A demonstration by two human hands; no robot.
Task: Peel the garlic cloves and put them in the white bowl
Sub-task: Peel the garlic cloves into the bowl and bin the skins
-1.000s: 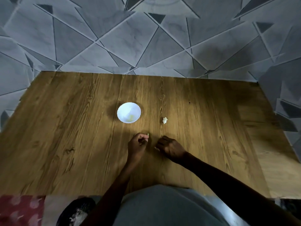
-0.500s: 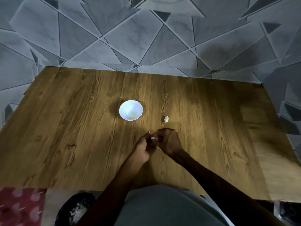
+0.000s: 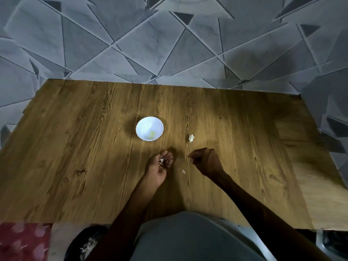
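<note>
Starting at the left: noting the white bowl (image 3: 149, 131) standing on the tabletop (image 3: 75, 166), far of both hands, with a yellowish bit lying inside (likely a peeled clove, too small to tell). Cradling a small garlic clove (image 3: 161, 160) in the left hand (image 3: 160, 166), palm up, fingers (image 3: 167, 157) curling loosely round it, just near of the bowl and slightly to its right. Judging the bowl to be lying far and a little left of those fingers, making this the nearer hand for the drop. Not managing to read the clove's long axis at this size. Passing a pale scrap of peel (image 3: 183, 171) lying on the wood between the two hands. Clenching the right hand (image 3: 206, 162), apart from the left, with a pale fleck showing at the fingertips (peel or nail, cannot tell). Ending at a white garlic piece (image 3: 191, 138) lying far of the right hand, right of the bowl.
</note>
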